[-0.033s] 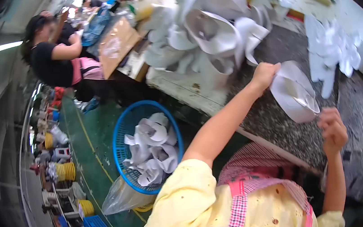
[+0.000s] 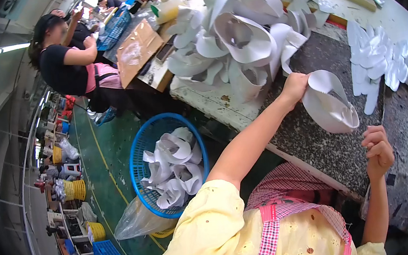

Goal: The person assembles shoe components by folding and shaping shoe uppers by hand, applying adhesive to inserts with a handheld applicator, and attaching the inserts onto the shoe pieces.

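- Getting bright, cool light overall; noting a glowing white tube lamp point(image 2: 12, 48) at upper left.
- Catching glare off the glossy white pieces point(image 2: 373, 58) at right.
- Reading soft shading inside the white loops point(image 2: 246, 57).
- Losing detail in deep shadow under the worktable point(image 2: 222, 111).
- Bending along the left rim at the rail point(image 2: 23, 200); fading to black at the corners.
- Rendering the right hand point(image 2: 379, 151) fairly crisp; blurring over a co-worker's head point(image 2: 52, 29).

Left hand point(image 2: 295, 90): we grip a white loop point(image 2: 333, 117)
Right hand point(image 2: 379, 152): ours too, half curled nearby
Blue basket point(image 2: 162, 116): white pieces point(image 2: 170, 194) inside
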